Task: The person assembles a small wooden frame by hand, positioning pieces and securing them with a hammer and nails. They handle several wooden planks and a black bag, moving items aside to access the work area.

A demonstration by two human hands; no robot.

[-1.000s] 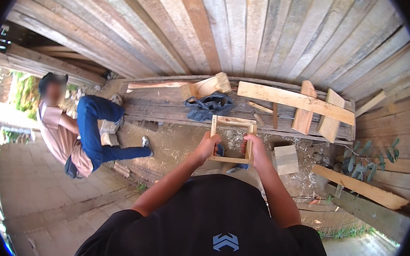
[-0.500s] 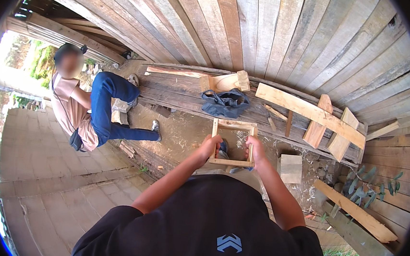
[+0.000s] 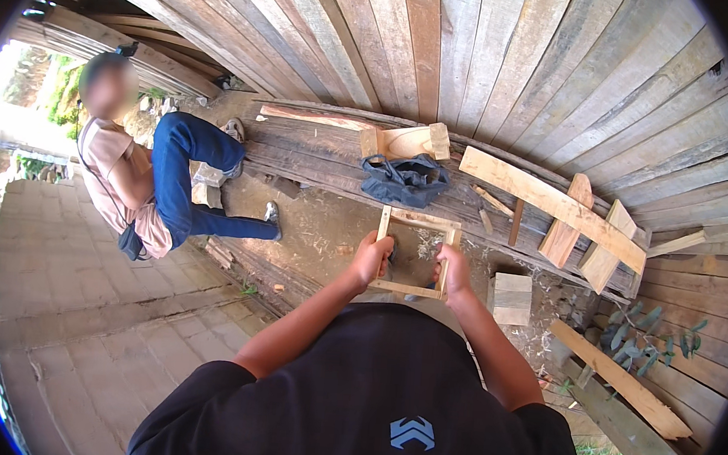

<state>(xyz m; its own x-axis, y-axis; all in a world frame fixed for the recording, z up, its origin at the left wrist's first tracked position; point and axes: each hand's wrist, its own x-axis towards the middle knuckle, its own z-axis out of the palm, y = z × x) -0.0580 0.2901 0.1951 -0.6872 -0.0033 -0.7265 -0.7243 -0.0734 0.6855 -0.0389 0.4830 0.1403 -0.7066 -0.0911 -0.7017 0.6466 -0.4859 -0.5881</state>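
Wooden frame (image 3: 423, 221) is gripped at opposite sides by left hand (image 3: 371, 258) and right hand (image 3: 454, 273); squareness could be lost through uneven twisting.

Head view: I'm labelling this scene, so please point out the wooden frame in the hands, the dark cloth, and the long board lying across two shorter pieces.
Wooden frame (image 3: 408, 290): head view, on its near bar.
Dark cloth (image 3: 406, 182): head view, on its crumpled middle.
Long board (image 3: 554, 206): head view, mid-length on its upper face.
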